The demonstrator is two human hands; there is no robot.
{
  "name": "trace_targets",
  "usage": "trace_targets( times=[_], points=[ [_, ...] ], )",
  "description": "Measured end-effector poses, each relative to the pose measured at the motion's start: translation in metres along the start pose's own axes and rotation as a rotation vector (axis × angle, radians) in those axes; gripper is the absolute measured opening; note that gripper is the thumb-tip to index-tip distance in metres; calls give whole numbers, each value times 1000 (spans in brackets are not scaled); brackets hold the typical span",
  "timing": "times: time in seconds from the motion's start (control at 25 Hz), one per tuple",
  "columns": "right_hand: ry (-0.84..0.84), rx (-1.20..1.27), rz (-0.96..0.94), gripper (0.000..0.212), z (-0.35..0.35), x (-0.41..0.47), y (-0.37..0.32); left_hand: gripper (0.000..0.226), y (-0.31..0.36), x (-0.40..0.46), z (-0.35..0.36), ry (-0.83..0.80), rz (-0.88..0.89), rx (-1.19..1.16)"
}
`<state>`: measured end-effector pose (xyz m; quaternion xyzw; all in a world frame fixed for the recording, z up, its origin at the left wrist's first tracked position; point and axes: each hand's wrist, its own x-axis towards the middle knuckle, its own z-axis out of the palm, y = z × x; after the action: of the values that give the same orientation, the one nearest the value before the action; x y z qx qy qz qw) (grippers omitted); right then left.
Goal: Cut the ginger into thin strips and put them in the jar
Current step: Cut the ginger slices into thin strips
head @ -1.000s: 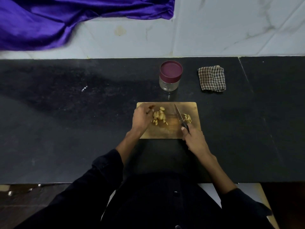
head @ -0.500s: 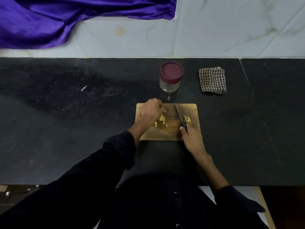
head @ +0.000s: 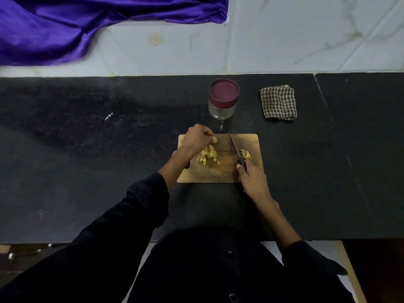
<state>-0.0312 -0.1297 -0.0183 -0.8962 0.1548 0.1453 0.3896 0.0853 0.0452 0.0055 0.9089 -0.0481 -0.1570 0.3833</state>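
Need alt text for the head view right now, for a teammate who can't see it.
A person's right hand grips a knife on a wooden cutting board, while the left hand hovers with curled fingers over a pile of ginger pieces. A lidded jar and checked cloth sit behind.

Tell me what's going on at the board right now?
A person is cutting ginger on the wooden board. The right hand grips the knife; the left hand hovers curled over the ginger pile. A few strips lie right of the blade. The jar is still lidded.
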Motion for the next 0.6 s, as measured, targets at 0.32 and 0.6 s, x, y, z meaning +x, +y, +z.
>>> trace_targets(
  times=[0.32,0.6],
  points=[
    [21,67,-33,17,-2,-3,4,8,9,-9,14,-73,-33,-111],
    [25,125,-30,9,-3,-2,8,18,22,-23,58,-48,100,291]
  ],
)
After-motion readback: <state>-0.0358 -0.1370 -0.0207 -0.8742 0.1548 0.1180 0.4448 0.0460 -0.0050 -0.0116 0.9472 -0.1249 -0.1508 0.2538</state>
